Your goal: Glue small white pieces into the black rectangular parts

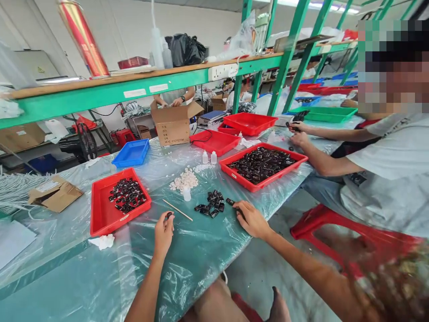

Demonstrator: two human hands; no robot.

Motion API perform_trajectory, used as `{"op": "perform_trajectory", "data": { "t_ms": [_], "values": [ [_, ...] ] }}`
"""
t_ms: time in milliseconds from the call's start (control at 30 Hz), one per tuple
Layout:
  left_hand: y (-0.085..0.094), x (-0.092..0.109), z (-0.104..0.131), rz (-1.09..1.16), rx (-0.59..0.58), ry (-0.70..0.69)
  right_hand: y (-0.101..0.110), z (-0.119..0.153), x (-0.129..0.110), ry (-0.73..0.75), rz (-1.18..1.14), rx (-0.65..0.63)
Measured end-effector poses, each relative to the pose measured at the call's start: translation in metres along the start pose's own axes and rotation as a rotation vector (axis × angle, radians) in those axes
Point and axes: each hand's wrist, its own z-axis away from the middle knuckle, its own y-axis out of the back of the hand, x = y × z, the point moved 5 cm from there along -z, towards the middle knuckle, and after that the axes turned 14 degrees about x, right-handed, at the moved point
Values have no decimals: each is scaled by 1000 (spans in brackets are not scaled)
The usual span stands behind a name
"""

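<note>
Head view: left hand [163,232] pinches one small black part [169,215]; right hand [250,218] lies flat, fingers pressed together, beside the loose pile [211,204] (lower centre); left red tray [100,214] is partly filled.

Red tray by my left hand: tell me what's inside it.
The red tray holds a heap of small black parts in its far half; the near half is bare. Whatever lies beneath the heap is covered.
</note>
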Motion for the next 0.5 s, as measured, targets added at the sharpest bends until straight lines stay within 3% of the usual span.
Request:
{"op": "perform_trajectory", "data": {
  "t_ms": [200, 300, 400, 500],
  "values": [
    [4, -16, 0, -55, 30, -82, 0, 5, 0, -65, 19, 25],
    [-1, -21, -1, -52, 19, -102, -2, -12, 0, -96, 68, 28],
    [-5, -27, 1, -53, 21, -81, -20, -65, 5, -132, 143, -2],
    [-2, -32, 5, -74, 36, -46, -62, -141, 11, -164, 202, -89]
  ]
}}
